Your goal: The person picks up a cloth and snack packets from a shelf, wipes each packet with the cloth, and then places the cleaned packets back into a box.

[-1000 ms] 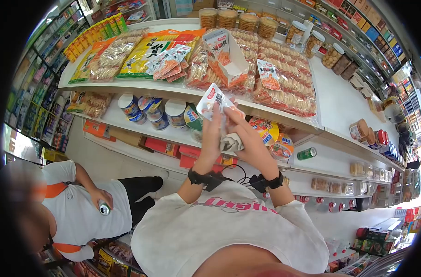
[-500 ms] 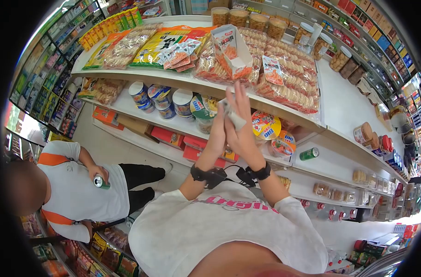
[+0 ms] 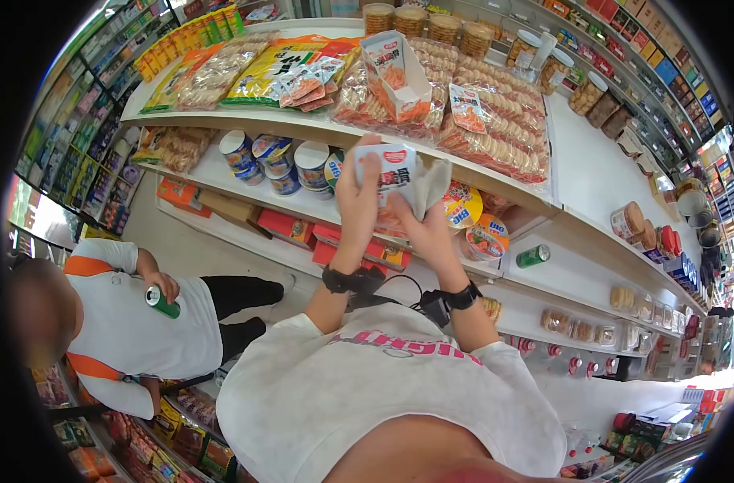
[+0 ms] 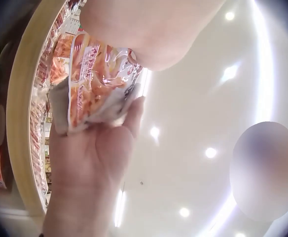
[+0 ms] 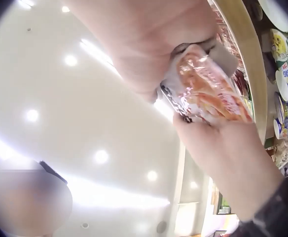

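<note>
My left hand (image 3: 357,197) pinches a white-and-orange snack packet (image 3: 392,163), its thumb lying over the printed front. On the packet's right side, my right hand (image 3: 427,233) holds a greyish cloth (image 3: 433,183) folded against the edge. In the left wrist view the packet (image 4: 97,79) shows its orange food picture, with the cloth (image 4: 60,106) behind it and the right hand (image 4: 92,153) below. The right wrist view has the packet (image 5: 208,89) between both hands, the left hand (image 5: 228,153) lowest.
Just beyond my hands, the shelf (image 3: 302,127) bears an open snack carton (image 3: 397,76), several matching packets (image 3: 309,83) and bagged crackers (image 3: 496,141). Cup noodles (image 3: 312,165) and a green can (image 3: 533,256) stand below. Another person (image 3: 149,322) at the left holds a can (image 3: 162,302).
The packet was held up printed side out, then both palms came together around it and the cloth. Now the hands are apart, the packet faces up again and the cloth is at its right edge.
</note>
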Action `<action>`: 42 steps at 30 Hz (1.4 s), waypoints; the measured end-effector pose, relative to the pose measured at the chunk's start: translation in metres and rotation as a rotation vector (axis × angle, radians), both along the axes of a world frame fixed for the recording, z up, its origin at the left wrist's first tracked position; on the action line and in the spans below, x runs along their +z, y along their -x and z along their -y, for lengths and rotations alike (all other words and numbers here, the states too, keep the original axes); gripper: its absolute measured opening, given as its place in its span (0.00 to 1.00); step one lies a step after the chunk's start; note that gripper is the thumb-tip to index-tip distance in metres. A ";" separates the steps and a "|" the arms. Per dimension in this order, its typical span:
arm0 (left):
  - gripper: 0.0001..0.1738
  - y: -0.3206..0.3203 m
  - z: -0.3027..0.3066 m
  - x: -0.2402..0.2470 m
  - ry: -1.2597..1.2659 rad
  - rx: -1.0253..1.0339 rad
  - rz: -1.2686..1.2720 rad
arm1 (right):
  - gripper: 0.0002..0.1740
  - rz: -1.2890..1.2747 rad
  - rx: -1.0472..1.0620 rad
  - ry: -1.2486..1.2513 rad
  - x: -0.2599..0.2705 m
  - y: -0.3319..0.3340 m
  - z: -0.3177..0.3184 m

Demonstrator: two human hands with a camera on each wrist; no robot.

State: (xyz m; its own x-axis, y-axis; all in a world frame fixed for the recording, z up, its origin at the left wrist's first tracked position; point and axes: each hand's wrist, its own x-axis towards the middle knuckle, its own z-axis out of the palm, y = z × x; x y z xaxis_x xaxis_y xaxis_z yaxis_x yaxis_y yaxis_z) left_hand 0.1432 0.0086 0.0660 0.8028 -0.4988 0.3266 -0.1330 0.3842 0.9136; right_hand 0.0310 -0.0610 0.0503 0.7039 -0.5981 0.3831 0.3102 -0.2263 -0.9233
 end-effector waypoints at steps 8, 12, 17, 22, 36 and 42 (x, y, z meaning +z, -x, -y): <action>0.40 0.036 0.002 -0.018 0.153 -0.343 -0.261 | 0.36 0.107 -0.016 0.353 0.016 -0.002 -0.002; 0.43 0.025 -0.006 -0.013 0.174 -0.492 -0.323 | 0.37 -0.050 -0.179 0.678 0.021 -0.010 0.007; 0.31 -0.018 -0.021 -0.035 -0.165 -0.465 -0.124 | 0.28 -0.034 -0.307 0.628 0.028 -0.034 0.024; 0.29 -0.017 -0.026 -0.020 -0.013 -0.082 -0.173 | 0.20 -0.055 0.017 0.012 0.011 -0.028 0.003; 0.28 -0.014 -0.010 -0.035 0.063 -0.104 -0.030 | 0.13 -0.207 -0.206 0.191 -0.014 -0.040 0.026; 0.37 -0.030 -0.015 -0.042 -0.016 -0.298 -0.313 | 0.36 -0.178 0.044 0.357 -0.005 -0.056 0.010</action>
